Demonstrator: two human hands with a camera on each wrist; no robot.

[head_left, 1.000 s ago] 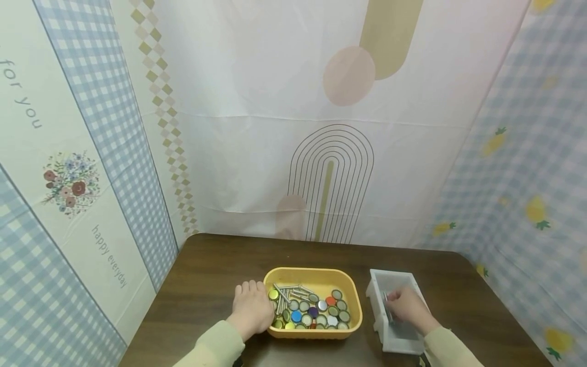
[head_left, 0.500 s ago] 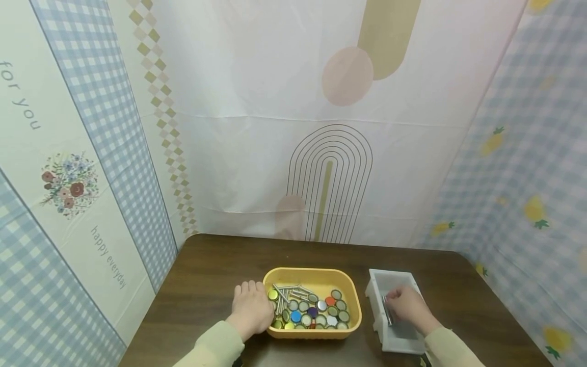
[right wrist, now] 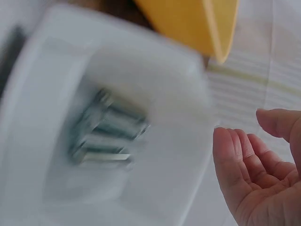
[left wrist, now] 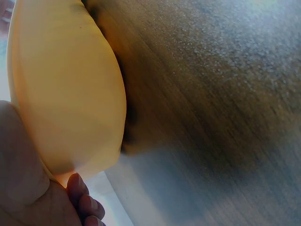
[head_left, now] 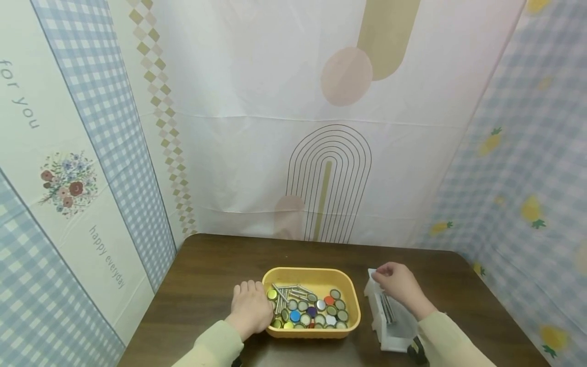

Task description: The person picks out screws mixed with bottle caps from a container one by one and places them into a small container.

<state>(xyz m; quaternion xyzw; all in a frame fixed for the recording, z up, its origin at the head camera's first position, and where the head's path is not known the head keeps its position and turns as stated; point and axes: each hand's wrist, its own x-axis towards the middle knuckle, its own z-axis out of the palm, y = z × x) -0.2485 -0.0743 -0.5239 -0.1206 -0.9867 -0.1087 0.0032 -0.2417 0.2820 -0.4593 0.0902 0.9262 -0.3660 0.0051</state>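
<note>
My left hand [head_left: 249,309] holds the left rim of a yellow plastic basket [head_left: 316,334]. In the left wrist view its fingers [left wrist: 86,200] curl beside the basket's outer wall [left wrist: 70,89]. Inside the basket, long silver screws [head_left: 281,306] lie at the left among bottle caps [head_left: 312,311] of several colours. My right hand [head_left: 401,285] is raised over the far end of a white bin [head_left: 398,345], with nothing between thumb and fingers. Several silver screws [right wrist: 110,125] lie side by side on the bin's floor, along its left wall in the head view.
Both containers stand on a dark brown wooden table [head_left: 220,260], with a narrow strip of tabletop between them. Patterned cloths [head_left: 247,168] hang behind the table and along both sides.
My right hand has come up out of the white bin and moved toward its far end, leaving screws inside. The left hand keeps its place on the basket.
</note>
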